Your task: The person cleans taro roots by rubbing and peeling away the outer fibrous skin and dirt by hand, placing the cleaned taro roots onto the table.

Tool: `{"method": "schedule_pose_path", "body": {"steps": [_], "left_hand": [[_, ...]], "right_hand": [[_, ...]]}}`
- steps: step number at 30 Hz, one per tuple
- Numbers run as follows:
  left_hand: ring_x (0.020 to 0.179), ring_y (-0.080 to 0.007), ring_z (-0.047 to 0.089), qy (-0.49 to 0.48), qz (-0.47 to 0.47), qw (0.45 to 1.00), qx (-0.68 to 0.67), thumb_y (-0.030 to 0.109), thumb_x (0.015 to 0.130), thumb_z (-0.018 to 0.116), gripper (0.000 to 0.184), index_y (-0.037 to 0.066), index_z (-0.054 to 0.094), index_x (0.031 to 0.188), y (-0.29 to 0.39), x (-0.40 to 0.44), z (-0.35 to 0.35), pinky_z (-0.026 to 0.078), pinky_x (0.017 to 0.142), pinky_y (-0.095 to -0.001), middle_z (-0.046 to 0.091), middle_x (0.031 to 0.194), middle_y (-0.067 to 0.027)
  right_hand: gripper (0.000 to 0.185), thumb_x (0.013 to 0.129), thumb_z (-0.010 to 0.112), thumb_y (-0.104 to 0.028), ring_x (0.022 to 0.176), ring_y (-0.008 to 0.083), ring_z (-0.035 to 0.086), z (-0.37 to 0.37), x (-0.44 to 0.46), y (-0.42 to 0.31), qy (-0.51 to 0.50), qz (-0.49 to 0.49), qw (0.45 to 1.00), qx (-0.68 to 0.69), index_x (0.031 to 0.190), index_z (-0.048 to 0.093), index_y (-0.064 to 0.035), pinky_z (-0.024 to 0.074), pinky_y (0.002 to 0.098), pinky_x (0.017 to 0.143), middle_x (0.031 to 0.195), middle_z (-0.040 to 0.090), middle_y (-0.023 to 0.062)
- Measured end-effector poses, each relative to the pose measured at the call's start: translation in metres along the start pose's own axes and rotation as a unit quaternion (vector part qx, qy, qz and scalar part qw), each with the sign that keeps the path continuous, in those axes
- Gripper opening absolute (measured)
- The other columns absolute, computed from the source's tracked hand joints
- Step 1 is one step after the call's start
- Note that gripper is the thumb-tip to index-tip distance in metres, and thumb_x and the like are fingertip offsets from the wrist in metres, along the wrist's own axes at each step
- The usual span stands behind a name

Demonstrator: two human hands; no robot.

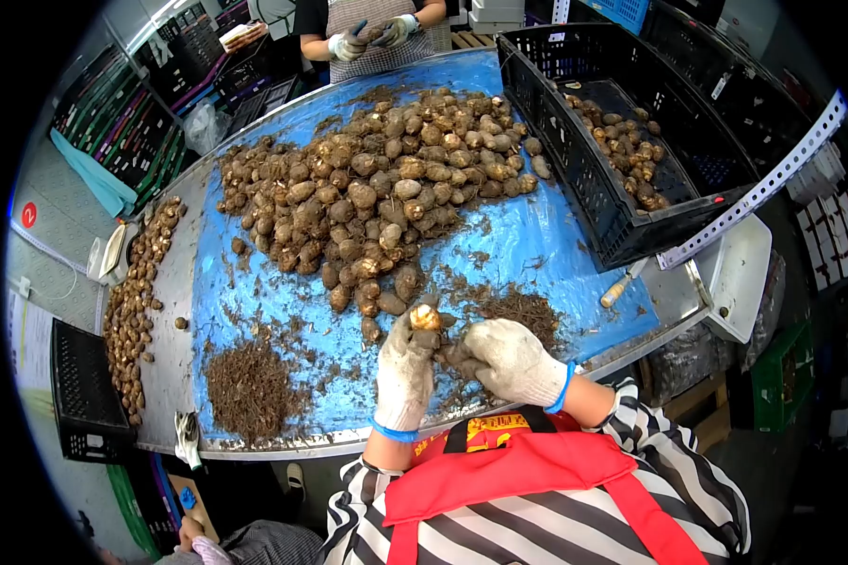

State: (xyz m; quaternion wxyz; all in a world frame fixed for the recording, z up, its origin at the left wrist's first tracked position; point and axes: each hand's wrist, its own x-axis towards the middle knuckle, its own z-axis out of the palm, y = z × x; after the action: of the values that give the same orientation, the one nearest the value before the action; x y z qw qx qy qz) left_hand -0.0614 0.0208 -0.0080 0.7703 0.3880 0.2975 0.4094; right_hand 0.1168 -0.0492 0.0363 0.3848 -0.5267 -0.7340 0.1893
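The tuber (pixel 425 317) sits between the left hand (pixel 405 372) and the right hand (pixel 518 360), nearer the left; its pale end faces up, its long axis unclear; the left grips it in the fingertips; the right's fingers curl in just beside it, whether closed on anything I cannot tell; the heap (pixel 367 188) lies just beyond, on the bench (pixel 171 377).

The left hand (pixel 405 372) partly hides the tuber (pixel 425 317) it holds; whether the right hand (pixel 518 363) grips anything is unclear. The top edge cuts off the co-worker (pixel 367 45); print on the wall sheet (pixel 33 348) is illegibly small
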Motion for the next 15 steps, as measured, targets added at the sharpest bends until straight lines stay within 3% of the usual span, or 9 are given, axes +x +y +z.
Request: {"method": "schedule_pose_path", "body": {"steps": [4, 7, 8, 10, 13, 14, 15], "left_hand": [[0.114, -0.0158, 0.059, -0.007, -0.009, 1.0, 0.017, 0.012, 0.093, 0.067, 0.061, -0.005, 0.044, 0.146, 0.015, 0.0, 0.009, 0.051, 0.095, -0.0282, 0.06, 0.132, -0.0108], [0.114, -0.0165, 0.06, -0.026, -0.003, 1.0, 0.017, 0.01, 0.09, 0.069, 0.062, -0.005, 0.045, 0.145, 0.016, 0.0, 0.011, 0.052, 0.095, -0.0283, 0.061, 0.131, -0.0106], [0.114, -0.0168, 0.06, -0.031, 0.005, 0.999, 0.017, 0.009, 0.089, 0.069, 0.062, -0.005, 0.046, 0.145, 0.016, 0.0, 0.011, 0.052, 0.095, -0.0283, 0.061, 0.13, -0.0106], [0.113, -0.0171, 0.061, 0.004, -0.01, 0.987, 0.16, 0.008, 0.086, 0.071, 0.063, -0.004, 0.049, 0.144, 0.019, 0.0, 0.012, 0.052, 0.095, -0.0281, 0.062, 0.129, -0.0113], [0.102, -0.0154, 0.064, 0.025, -0.036, 0.939, 0.34, 0.004, 0.081, 0.075, 0.054, -0.004, 0.058, 0.132, 0.034, -0.01, 0.025, 0.053, 0.089, -0.0272, 0.066, 0.12, -0.0105], [0.1, -0.0148, 0.064, 0.003, -0.048, 0.929, 0.367, 0.004, 0.081, 0.075, 0.051, -0.004, 0.059, 0.128, 0.026, -0.01, 0.012, 0.053, 0.088, -0.0271, 0.067, 0.118, -0.01], [0.098, -0.0141, 0.064, -0.022, -0.061, 0.917, 0.393, 0.003, 0.08, 0.075, 0.048, -0.004, 0.06, 0.125, 0.02, -0.009, 0.006, 0.053, 0.087, -0.027, 0.068, 0.115, -0.0094]], "right_hand": [[0.008, 0.082, 0.064, -0.009, 0.082, 0.0332, 0.067, -0.01, 0.002, 0.011, 0.021, 0.145, 0.986, 0.082, 0.084, 0.069, -0.0037, 0.0547, 0.0429, 0.078, 0.083, 0.067, 0.0136], [0.009, 0.083, 0.065, -0.01, 0.087, 0.0358, 0.066, -0.024, 0.01, 0.001, 0.02, 0.225, 0.973, 0.044, 0.087, 0.07, -0.0033, 0.0545, 0.0409, 0.08, 0.09, 0.069, 0.0142], [0.01, 0.083, 0.066, -0.011, 0.088, 0.0357, 0.066, -0.022, 0.013, 0.002, 0.046, 0.202, 0.977, 0.045, 0.089, 0.071, -0.0037, 0.0543, 0.0409, 0.081, 0.091, 0.069, 0.0143], [0.013, 0.082, 0.068, -0.012, 0.089, 0.0356, 0.065, -0.015, 0.016, 0.005, 0.095, 0.154, 0.982, 0.051, 0.091, 0.072, -0.0046, 0.0539, 0.0409, 0.081, 0.091, 0.068, 0.0145], [0.017, 0.081, 0.069, -0.012, 0.092, 0.0342, 0.065, -0.015, 0.021, -0.01, 0.053, 0.217, 0.961, 0.161, 0.096, 0.073, -0.0056, 0.0538, 0.0411, 0.082, 0.093, 0.068, 0.014], [0.017, 0.079, 0.069, -0.01, 0.088, 0.0332, 0.065, -0.01, 0.017, 0.001, 0.052, 0.07, 0.994, 0.072, 0.095, 0.072, -0.0051, 0.0536, 0.0421, 0.079, 0.088, 0.066, 0.0123], [0.016, 0.077, 0.069, -0.011, 0.083, 0.0328, 0.064, -0.001, 0.012, 0.012, 0.052, 0.031, 0.998, 0.003, 0.092, 0.072, -0.0049, 0.0528, 0.0432, 0.076, 0.083, 0.063, 0.0112]]}}
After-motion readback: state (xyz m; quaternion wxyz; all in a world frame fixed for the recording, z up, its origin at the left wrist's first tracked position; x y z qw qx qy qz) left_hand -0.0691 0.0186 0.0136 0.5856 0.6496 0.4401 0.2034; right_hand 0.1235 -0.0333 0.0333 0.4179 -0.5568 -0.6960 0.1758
